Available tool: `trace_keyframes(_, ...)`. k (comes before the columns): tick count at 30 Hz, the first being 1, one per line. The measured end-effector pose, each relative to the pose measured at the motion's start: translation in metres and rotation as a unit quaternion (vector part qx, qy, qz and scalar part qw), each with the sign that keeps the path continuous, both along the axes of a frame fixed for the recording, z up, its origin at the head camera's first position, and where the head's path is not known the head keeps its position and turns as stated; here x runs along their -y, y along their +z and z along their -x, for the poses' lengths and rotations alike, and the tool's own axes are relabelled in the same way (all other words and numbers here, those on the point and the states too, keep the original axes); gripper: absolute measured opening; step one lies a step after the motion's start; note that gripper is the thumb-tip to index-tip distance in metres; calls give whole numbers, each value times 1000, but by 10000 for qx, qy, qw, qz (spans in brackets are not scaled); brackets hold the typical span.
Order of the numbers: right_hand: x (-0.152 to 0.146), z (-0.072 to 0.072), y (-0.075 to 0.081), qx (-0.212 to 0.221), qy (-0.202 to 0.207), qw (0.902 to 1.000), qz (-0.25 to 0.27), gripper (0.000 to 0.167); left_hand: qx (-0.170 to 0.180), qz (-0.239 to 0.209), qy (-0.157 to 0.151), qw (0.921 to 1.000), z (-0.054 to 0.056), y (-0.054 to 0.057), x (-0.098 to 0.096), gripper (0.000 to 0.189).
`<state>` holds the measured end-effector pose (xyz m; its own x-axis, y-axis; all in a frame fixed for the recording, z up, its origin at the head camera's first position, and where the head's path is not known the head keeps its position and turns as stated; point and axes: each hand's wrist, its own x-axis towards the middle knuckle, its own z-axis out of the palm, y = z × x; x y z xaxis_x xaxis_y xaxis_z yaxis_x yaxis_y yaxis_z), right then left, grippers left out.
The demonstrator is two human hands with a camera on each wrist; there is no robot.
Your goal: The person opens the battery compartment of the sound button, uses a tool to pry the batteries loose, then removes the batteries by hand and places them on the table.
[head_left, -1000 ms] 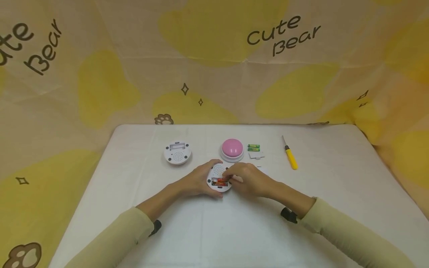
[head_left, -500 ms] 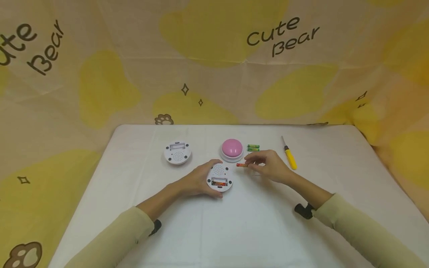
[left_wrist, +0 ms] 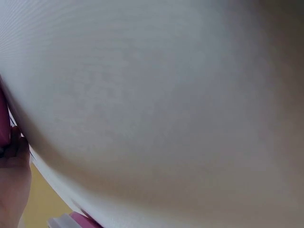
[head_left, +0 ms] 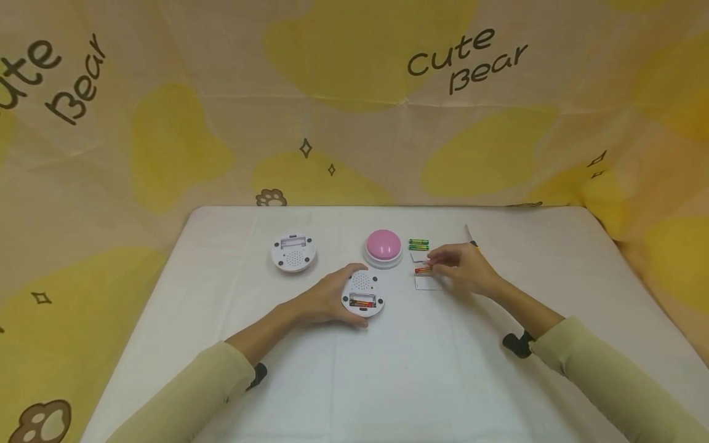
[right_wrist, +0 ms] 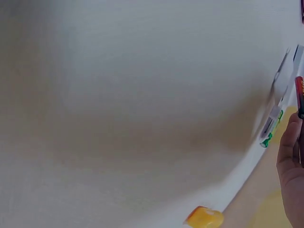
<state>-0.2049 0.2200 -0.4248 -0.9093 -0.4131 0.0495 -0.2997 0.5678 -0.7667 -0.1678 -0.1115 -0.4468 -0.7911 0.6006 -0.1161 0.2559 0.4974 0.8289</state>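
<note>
My left hand (head_left: pixel 327 299) grips a round white button buzzer (head_left: pixel 362 282), turned bottom up. Its uncovered battery compartment faces up and holds one red battery (head_left: pixel 362 304), beside a vacant slot. At the left wrist view's left edge, fingers (left_wrist: pixel 21 145) rest against the buzzer's pink dome (left_wrist: pixel 4 118). My right hand (head_left: pixel 468 267) pinches a second red battery (head_left: pixel 423 270) by one end, over the table between two white battery covers; the nearer cover (head_left: pixel 428 283) is flat, the farther cover (head_left: pixel 419 258) partly hidden by fingertips. The held battery (right_wrist: pixel 299 92) also appears in the right wrist view.
Two green batteries (head_left: pixel 418 244) lie behind the covers. A pink-topped buzzer (head_left: pixel 383 246) stands upright beyond the left hand; another upturned buzzer (head_left: pixel 293 253) with a bare compartment sits farther left. A screwdriver (head_left: pixel 469 235) is mostly hidden behind the right hand; its yellow handle (right_wrist: pixel 205 217) shows below.
My right hand has lifted one red battery out of the held buzzer's compartment and carried it right, to the white covers. My left hand and the buzzer have stayed in place.
</note>
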Motion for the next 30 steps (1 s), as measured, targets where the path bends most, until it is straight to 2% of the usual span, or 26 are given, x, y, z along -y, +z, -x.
trace_keyframes(11,-4,3,-7,72,-217,9997,98,23,8,33,28,10000,-1,1,1,112)
trace_keyframes(17,-5,5,-10,131,-288,9993,-216,22,-11,-13,-4,10000,-1,1,1,111)
trace_keyframes(30,-7,6,-11,-61,-75,9986,-524,23,54,-33,28,10000,-2,1,1,111)
